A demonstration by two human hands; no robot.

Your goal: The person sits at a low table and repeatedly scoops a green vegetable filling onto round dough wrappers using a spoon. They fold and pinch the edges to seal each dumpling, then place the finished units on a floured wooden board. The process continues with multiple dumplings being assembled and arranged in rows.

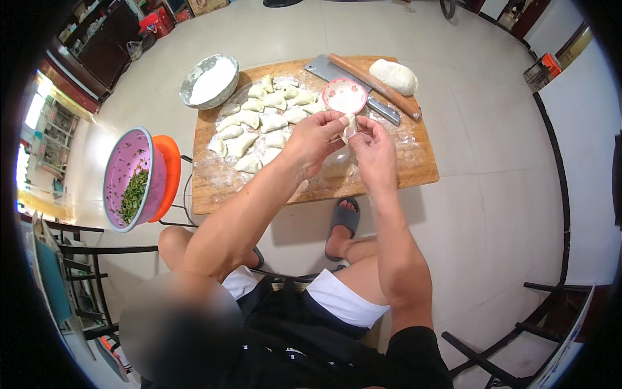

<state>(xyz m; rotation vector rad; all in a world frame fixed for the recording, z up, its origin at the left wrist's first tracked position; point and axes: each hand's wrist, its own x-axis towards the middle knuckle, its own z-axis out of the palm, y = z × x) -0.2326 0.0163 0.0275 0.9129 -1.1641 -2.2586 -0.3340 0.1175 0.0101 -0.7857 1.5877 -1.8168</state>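
Above the floured wooden board (414,146), my left hand (315,141) and my right hand (374,148) meet, their fingers pinched on one pale dumpling (350,123). My fingers cover much of it. On the board to the left lie several folded dumplings (273,122) in loose rows, dusted with flour. Just beyond my fingertips stands a small pink-and-white bowl (344,97) with something whitish in it. Behind that bowl rest a cleaver (385,111), a wooden rolling pin (374,84) lying across its blade, and a lump of dough (394,76).
A bowl of white flour (214,79) sits at the board's far left corner. Left of the board, a purple basin (155,188) holding chopped greens (135,194) rests on an orange stool (170,170). Dark-framed chairs stand at lower left and lower right.
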